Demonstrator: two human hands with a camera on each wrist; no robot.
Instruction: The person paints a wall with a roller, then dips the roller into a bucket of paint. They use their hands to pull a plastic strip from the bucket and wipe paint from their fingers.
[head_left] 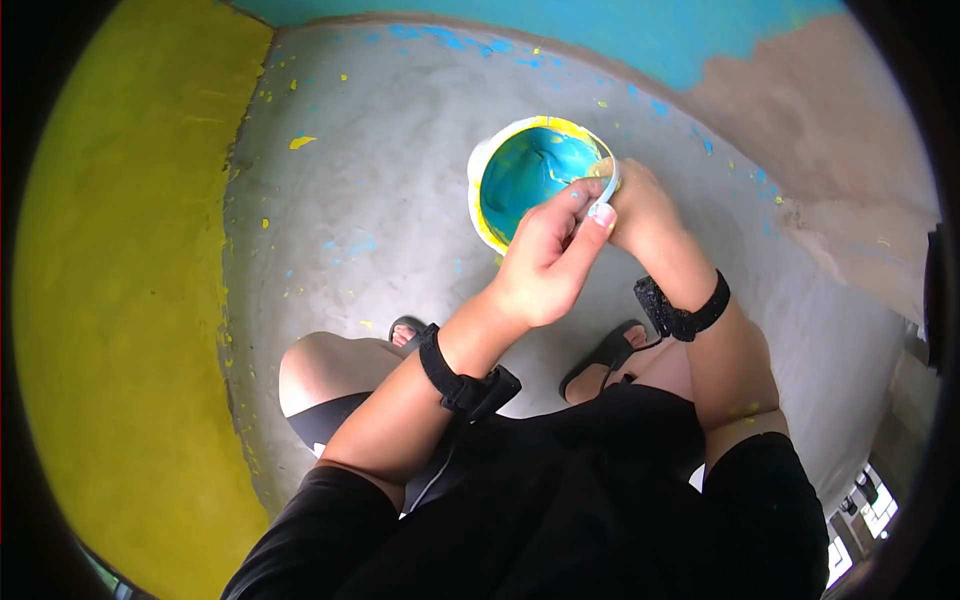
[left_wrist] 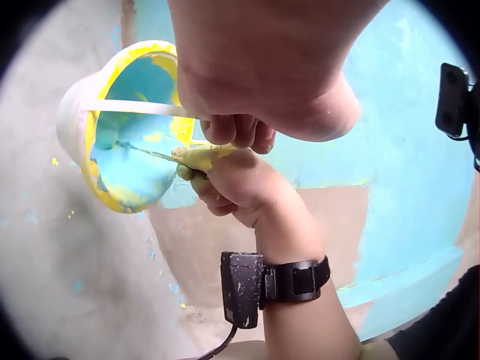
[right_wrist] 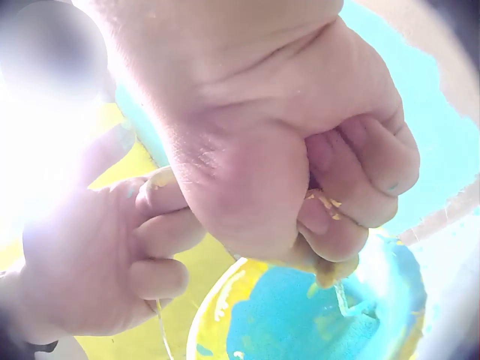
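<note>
A white bucket [head_left: 480, 165], its rim smeared yellow, holds blue paint [head_left: 525, 185] and is tipped so its mouth shows in the head view. My left hand [head_left: 545, 262] grips the bucket's white handle [left_wrist: 142, 107] with curled fingers, thumb on top. Just beyond it, my right hand [head_left: 643, 208] has its fingers curled around a thin, paint-coated tool [left_wrist: 154, 153] that reaches into the bucket. Most of this tool is hidden by the hand, and I cannot tell its kind. Yellow paint marks the right fingers [right_wrist: 334, 244].
A yellow-green wall [head_left: 140, 250] rises at the left. The wall ahead is blue [head_left: 620, 35], with a bare brownish patch [head_left: 800, 100] to the right. Grey floor [head_left: 350, 190] with yellow and blue flecks lies below. My sandalled feet [head_left: 610, 360] stand near the bucket.
</note>
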